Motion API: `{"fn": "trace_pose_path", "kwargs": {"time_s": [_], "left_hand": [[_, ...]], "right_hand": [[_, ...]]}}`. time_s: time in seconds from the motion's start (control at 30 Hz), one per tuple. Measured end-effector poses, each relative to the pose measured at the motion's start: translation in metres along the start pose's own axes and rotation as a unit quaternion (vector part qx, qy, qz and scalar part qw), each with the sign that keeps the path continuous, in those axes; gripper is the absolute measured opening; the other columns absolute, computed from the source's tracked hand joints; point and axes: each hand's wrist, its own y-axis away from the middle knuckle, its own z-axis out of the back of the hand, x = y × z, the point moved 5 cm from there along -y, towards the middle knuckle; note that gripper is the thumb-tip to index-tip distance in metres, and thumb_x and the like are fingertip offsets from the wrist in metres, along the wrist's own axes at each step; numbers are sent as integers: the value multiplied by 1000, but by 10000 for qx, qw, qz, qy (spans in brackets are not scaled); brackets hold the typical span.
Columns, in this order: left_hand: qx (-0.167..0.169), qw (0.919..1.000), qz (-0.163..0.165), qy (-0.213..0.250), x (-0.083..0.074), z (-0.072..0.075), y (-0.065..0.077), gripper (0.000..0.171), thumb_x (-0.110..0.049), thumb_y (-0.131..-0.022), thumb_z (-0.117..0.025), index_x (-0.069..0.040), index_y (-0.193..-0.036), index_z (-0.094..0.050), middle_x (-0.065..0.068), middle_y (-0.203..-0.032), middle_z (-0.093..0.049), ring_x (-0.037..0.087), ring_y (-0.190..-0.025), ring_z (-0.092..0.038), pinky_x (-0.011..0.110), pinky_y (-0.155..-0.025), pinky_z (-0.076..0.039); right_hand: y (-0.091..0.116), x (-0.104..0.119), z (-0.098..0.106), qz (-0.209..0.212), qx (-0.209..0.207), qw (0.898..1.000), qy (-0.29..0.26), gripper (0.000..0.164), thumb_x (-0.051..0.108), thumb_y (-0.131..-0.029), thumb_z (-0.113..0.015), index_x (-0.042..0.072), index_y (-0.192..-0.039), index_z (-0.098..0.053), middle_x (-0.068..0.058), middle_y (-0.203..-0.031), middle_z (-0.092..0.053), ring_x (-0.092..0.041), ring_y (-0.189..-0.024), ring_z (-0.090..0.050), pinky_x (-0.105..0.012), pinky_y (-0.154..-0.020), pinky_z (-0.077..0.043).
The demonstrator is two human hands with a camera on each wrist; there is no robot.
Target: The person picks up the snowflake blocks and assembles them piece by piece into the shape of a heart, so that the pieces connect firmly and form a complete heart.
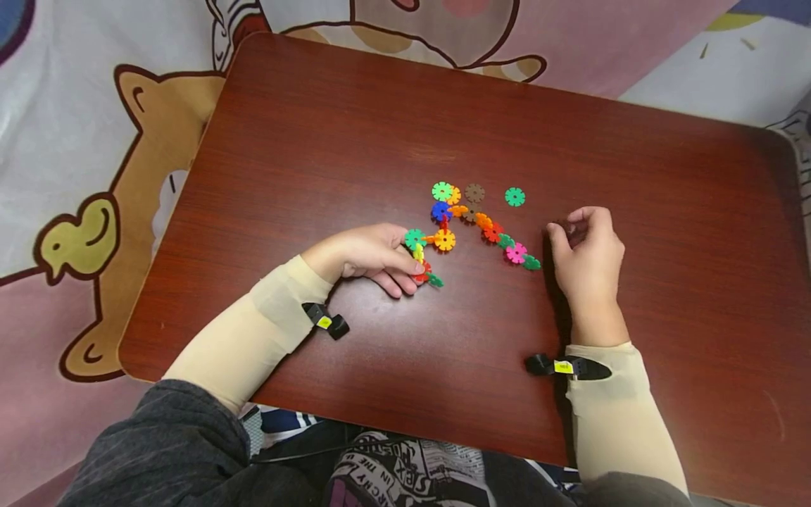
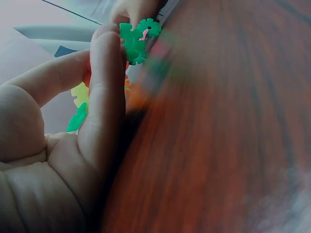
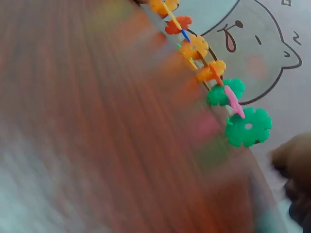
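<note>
A linked chain of notched plastic discs (image 1: 445, 240) in several colours bends across the table in the head view. My left hand (image 1: 380, 259) pinches a red disc (image 1: 423, 270) near the chain's left end, between thumb and fingers. Below that disc sticks out a green end disc (image 1: 435, 280); a yellow disc (image 1: 418, 253) and another green disc (image 1: 415, 239) follow above it. At the chain's right end are a pink disc (image 1: 516, 253) and a green disc (image 3: 249, 127). My right hand (image 1: 589, 260) is apart from that end, fingers loosely bent and thumb separate from them.
Loose discs lie behind the chain: a light green one (image 1: 442, 191) overlapping an orange one (image 1: 454, 195), a brown one (image 1: 474, 193) and a green one (image 1: 515, 196). The brown table (image 1: 355, 127) has rounded corners, and a cartoon-printed cloth (image 1: 158, 127) surrounds its far and left edges.
</note>
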Motion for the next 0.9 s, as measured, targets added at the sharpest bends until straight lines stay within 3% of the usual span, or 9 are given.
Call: {"fn": "trace_pose_path", "kwargs": {"time_s": [0.07,0.17,0.23,0.33,0.47,0.57,0.7,0.77,0.9], "left_hand": [[20,10000,-2,23,0,0,0,27,1,-103,-66,1,-125,-50,18,-94,-75,26,-78,-77,40,-70,-66],[52,10000,-14,40,0,-1,0,28,2,-103,-66,1,-126,-50,17,-94,-75,25,-78,-76,39,-70,-66],[77,10000,-40,42,0,-1,0,27,3,-103,-65,1,-125,-50,17,-94,-75,25,-79,-77,39,-70,-66],[104,9999,-101,55,0,-1,0,25,3,-104,-65,1,-124,-50,18,-94,-76,25,-79,-77,39,-71,-66],[138,9998,-137,83,-1,-1,-1,25,4,-104,-63,2,-125,-50,18,-94,-76,25,-80,-77,40,-72,-66],[179,9997,-136,80,0,-1,-2,25,5,-105,-62,1,-126,-49,19,-95,-75,26,-80,-77,40,-72,-66],[221,9996,-149,61,1,0,-2,26,5,-105,-61,2,-127,-48,18,-95,-75,26,-81,-77,40,-72,-66],[236,9996,-148,69,1,2,-2,26,4,-105,-61,2,-128,-48,17,-96,-75,25,-81,-77,40,-73,-66],[292,9994,-156,131,1,5,-2,23,3,-107,-59,1,-127,-48,17,-98,-74,25,-84,-76,41,-74,-66]], "right_hand": [[3,10,2,411,-611,9958,-551,23,9,-97,-78,-3,-112,-66,-15,-92,-71,-7,-76,-57,-17,-69,-40],[15,33,-3,1170,-1020,9734,-1685,17,1,-91,-82,-7,-102,-72,-16,-85,-71,-2,-72,-56,-15,-66,-42],[29,52,-13,1639,-792,9520,-2462,16,-2,-87,-83,-9,-97,-72,-17,-83,-72,-3,-71,-60,-15,-65,-47],[52,77,-32,2107,19,9186,-3342,18,-3,-84,-80,-12,-96,-69,-19,-84,-73,-7,-73,-68,-15,-66,-55],[74,91,-55,1757,1162,8886,-4075,21,-14,-84,-73,-15,-101,-60,-24,-86,-70,-9,-76,-72,-21,-67,-62],[79,89,-63,1039,1470,8776,-4443,21,-22,-83,-65,-18,-102,-57,-24,-88,-66,-11,-73,-72,-24,-66,-62],[78,83,-67,270,1809,8712,-4555,17,-23,-85,-60,-15,-100,-59,-14,-84,-67,-14,-63,-68,-23,-57,-59],[77,81,-68,48,2115,8676,-4499,14,-21,-86,-61,-11,-96,-61,-9,-80,-68,-14,-57,-66,-24,-51,-57],[75,79,-70,-56,2774,8510,-4458,10,-17,-88,-63,-7,-90,-64,-6,-73,-68,-14,-50,-64,-25,-45,-54]]}}
